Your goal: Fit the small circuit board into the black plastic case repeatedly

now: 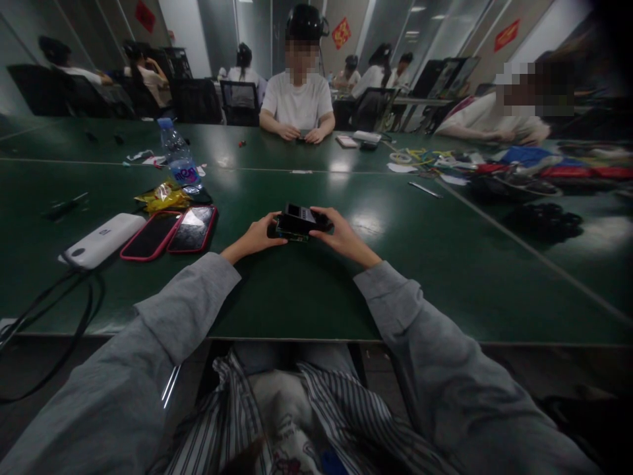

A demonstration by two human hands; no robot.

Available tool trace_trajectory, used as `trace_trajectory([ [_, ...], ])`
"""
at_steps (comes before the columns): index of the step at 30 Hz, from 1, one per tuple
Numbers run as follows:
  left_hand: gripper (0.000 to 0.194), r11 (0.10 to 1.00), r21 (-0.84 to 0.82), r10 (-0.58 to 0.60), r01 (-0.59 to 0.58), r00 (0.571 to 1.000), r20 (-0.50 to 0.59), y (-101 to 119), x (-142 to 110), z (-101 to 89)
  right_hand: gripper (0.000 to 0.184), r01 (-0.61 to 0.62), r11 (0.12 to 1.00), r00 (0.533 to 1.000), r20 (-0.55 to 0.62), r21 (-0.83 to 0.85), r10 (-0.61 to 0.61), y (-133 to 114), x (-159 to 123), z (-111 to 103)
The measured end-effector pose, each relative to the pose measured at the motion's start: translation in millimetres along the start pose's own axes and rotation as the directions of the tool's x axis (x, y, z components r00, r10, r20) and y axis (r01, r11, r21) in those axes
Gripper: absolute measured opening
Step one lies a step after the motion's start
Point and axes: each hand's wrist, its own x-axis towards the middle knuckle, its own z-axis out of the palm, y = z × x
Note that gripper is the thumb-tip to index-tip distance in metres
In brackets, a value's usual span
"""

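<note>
Between my two hands, above the green table (297,297), is a small black electronic device (298,214) with a grey, printed top. Along its lower side a green circuit board (293,235) shows, partly apart from the black casing. My left hand (262,236) grips the left end, thumb below and fingers above. At the right end my right hand (336,234) pinches the casing between thumb and fingers. The fingers hide both ends of the device, and its exact kind cannot be made out.
Left of my hands lie two red-edged phones (151,236), a white power bank (105,241) with a black cord, a yellow snack packet (165,196) and a water bottle (178,155). A tweezer-like metal tool (425,190) and cable clutter (534,168) lie right. A person (297,102) sits opposite.
</note>
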Motion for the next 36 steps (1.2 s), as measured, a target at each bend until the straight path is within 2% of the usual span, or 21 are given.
trace_trajectory([
  [3, 0.079, 1.0, 0.0, 0.009, -0.009, 1.0, -0.009, -2, 0, 1.0, 0.055, -0.016, 1.0, 1.0, 0.012, 0.003, 0.016, 0, 0, 0],
  [7, 0.076, 1.0, 0.008, 0.003, -0.003, 1.0, -0.025, 0, 0, 1.2, 0.055, 0.025, 0.998, 0.999, 0.039, -0.063, -0.022, 0, 1, 4],
  [14, 0.092, 0.998, 0.066, 0.002, -0.002, 1.0, 0.006, 10, -1, -2.3, 0.054, 0.08, 0.994, 0.993, 0.097, -0.075, -0.073, 8, -2, 13],
  [18, 0.093, 0.997, 0.074, 0.025, -0.025, 1.0, 0.007, 11, -1, -2.6, 0.054, 0.075, 0.996, 0.992, 0.102, -0.043, -0.071, 9, -3, 13],
  [20, 0.089, 0.997, 0.058, 0.047, -0.047, 0.999, 0.003, 12, -1, -2.6, 0.054, 0.075, 0.997, 0.992, 0.105, -0.025, -0.072, 10, -2, 12],
  [26, 0.062, 0.993, -0.004, 0.114, -0.114, 0.993, -0.004, 14, -1, -4.4, 0.054, 0.062, 0.998, 0.993, 0.099, -0.002, -0.061, 12, -2, 12],
  [36, 0.06, 0.998, 0.023, 0.064, -0.064, 0.998, -0.008, 13, 0, -5.2, 0.055, 0.034, 0.999, 0.991, 0.133, -0.021, -0.03, 10, 0, 11],
])
